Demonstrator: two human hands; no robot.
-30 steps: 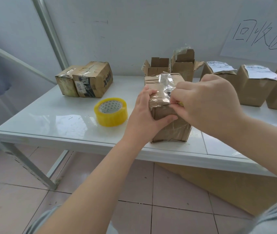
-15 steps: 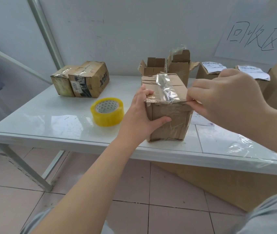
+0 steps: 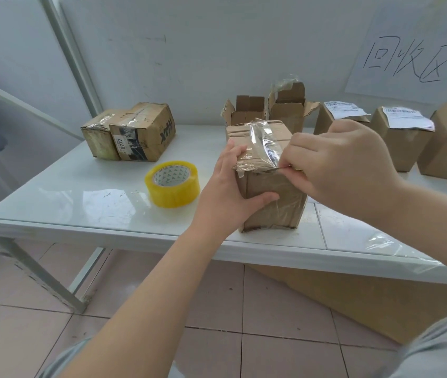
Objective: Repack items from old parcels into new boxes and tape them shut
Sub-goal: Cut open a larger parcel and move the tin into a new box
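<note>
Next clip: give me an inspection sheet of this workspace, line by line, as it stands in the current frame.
Surface: white table, glossy, some scuffs.
Job's things: taped parcel upright near the front edge; roll of yellow tape lying flat to its left; two open boxes behind it.
Clutter: two taped cartons at back left; labelled boxes at right; loose clear film on the front right edge.
Grips: left hand clasps the parcel's left side; right hand pinches at the tape on its top edge.
Cables: nothing seen.
Surroundings: white wall with a handwritten sheet; tiled floor; flat cardboard under the table.
</note>
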